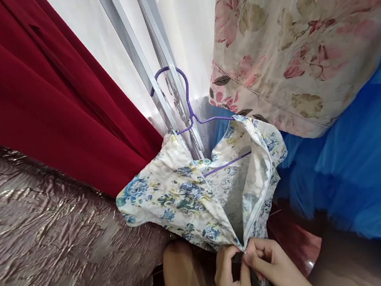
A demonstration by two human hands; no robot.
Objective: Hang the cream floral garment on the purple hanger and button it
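A white dress with blue and yellow flowers (180,197) hangs on a purple hanger (189,100), its back opening spread in a V. At the bottom of that V, my left hand (232,275) pinches the fabric edge beside the zipper (258,214). Close against it, the fingers of my right hand (269,262) are closed at the same spot, where the zipper's two sides meet. The small piece between my right fingertips is mostly hidden, but it lies at the zipper pull's place. Lower parts of the dress are covered by my hands.
Grey metal rails (137,50) rise behind the hanger. A red cloth (62,100) and a textured mauve fabric (40,242) hang at left. At right are a beige floral garment (289,37) and blue tulle (353,157). A bent knee (182,278) shows below.
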